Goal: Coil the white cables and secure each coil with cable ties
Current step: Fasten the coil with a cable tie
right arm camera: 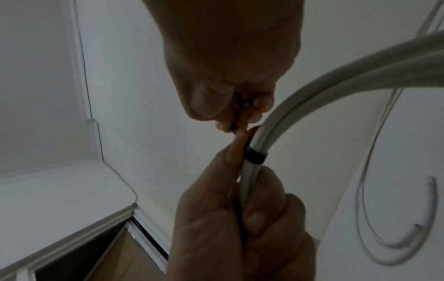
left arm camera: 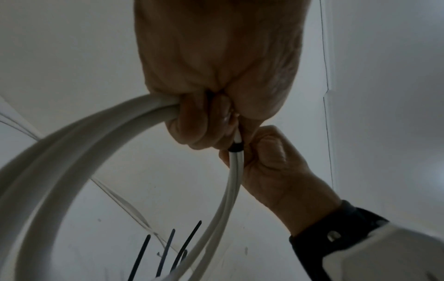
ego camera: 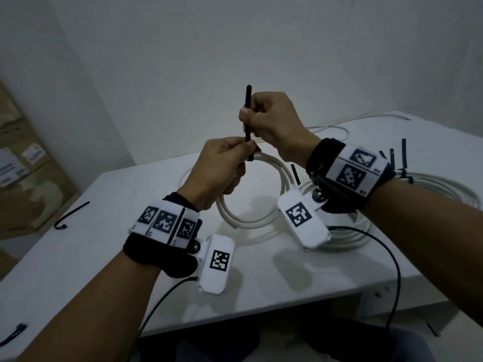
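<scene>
A small white cable coil [ego camera: 251, 220] hangs above the table, gripped at its top by my left hand [ego camera: 243, 148]. A black cable tie [ego camera: 248, 111] loops round the coil's strands just beside that grip, its tail standing straight up. My right hand [ego camera: 248, 120] pinches the tail above the left hand. In the left wrist view the tie's band [left arm camera: 235, 148] sits snug round the strands below my left hand [left arm camera: 216, 121]. The right wrist view shows the same band [right arm camera: 256, 155], with my right hand [right arm camera: 240, 117] pinching the tail above it.
A larger tied coil [ego camera: 444, 186] lies at the right with black tie tails [ego camera: 403, 152] sticking up. Loose white cable [ego camera: 339, 128] trails along the table's back. Spare black ties lie at the left [ego camera: 70, 215] and bottom left [ego camera: 13, 333]. Cardboard boxes [ego camera: 23, 163] stand left.
</scene>
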The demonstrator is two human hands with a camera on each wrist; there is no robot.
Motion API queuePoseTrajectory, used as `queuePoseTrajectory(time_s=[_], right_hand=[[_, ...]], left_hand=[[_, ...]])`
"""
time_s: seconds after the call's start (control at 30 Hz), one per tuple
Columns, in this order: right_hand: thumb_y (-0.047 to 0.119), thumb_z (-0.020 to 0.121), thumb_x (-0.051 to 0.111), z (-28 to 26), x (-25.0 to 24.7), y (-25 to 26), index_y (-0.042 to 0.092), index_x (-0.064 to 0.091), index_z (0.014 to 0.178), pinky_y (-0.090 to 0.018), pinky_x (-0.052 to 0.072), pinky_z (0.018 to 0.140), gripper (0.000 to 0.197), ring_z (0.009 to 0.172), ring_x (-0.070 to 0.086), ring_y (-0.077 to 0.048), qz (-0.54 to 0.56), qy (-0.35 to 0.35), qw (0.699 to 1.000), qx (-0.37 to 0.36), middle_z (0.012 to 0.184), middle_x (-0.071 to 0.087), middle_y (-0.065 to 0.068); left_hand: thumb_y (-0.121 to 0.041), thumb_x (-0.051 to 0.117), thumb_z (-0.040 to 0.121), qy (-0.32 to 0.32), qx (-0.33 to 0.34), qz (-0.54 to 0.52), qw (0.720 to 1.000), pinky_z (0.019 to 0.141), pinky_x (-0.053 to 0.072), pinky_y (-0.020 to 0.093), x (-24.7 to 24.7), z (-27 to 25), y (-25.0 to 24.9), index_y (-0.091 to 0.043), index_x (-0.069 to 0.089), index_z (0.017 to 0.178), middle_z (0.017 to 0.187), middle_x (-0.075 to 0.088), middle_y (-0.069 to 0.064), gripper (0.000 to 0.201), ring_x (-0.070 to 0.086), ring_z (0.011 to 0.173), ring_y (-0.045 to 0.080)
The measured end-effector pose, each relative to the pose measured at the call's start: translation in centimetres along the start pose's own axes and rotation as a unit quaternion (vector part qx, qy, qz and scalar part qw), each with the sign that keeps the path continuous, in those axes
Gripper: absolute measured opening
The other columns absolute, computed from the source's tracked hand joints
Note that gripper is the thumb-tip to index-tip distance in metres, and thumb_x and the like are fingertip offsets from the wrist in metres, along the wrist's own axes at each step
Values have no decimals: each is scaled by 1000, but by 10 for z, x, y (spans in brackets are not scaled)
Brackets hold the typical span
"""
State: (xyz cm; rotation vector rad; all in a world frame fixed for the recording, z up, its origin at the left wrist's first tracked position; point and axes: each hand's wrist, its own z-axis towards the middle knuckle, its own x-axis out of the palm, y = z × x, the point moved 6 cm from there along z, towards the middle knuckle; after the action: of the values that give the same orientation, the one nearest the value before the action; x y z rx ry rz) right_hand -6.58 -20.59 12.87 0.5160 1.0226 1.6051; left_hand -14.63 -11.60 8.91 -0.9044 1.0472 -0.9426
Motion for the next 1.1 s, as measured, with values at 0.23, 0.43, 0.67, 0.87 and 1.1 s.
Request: queuePoseTrajectory(time_s=[0.23, 0.43, 0.67, 0.87, 1.1], right_hand=[[29, 96, 52, -18, -11, 7, -6, 61, 99, -20, 47, 50, 36, 62, 61, -12, 20, 100, 995, 19, 82, 65, -11], [40, 98, 44, -42, -5, -26, 8, 56, 93, -25, 34, 48, 35, 50, 40, -11, 11, 153, 983, 98, 62, 46, 0], [35, 100, 44, -38, -22, -39, 11, 54, 84, -21, 30, 45, 30, 47, 31, -9, 181, 48, 965, 184, 60, 35, 1], [32, 103, 34, -52, -13, -47, 10, 55, 98, -25, 43, 56, 32, 60, 49, -14, 167, 39, 965, 199, 72, 51, -4], [27, 101, 36, -62, -26, -49, 3, 47, 109, -22, 40, 37, 27, 53, 46, -16, -37, 48, 986, 153, 71, 51, -6]], left_hand=[[-26, 55, 97, 7, -52, -29, 998, 38, 16, 16, -6, 10, -8, -14, 66, 75, 46, 27, -6, 28, 18, 37, 8], [-36, 59, 94, -21, -40, -55, 997, 39, 31, 21, -10, 14, -10, -5, 65, 86, 52, 48, 2, 32, 38, 40, 12], [-53, 41, 97, -139, -93, -169, 971, 55, 54, 33, -13, -2, 30, -7, 61, 87, 61, 61, 6, 52, 60, 54, 21], [-53, 41, 98, -244, -79, -302, 918, 34, 16, 17, 0, -9, 33, -14, 43, 72, 44, 25, -6, 47, 20, 34, 9], [-39, 43, 101, -263, -58, -316, 910, 36, 24, 17, 7, 3, 36, -11, 44, 82, 45, 28, -6, 33, 26, 36, 9]])
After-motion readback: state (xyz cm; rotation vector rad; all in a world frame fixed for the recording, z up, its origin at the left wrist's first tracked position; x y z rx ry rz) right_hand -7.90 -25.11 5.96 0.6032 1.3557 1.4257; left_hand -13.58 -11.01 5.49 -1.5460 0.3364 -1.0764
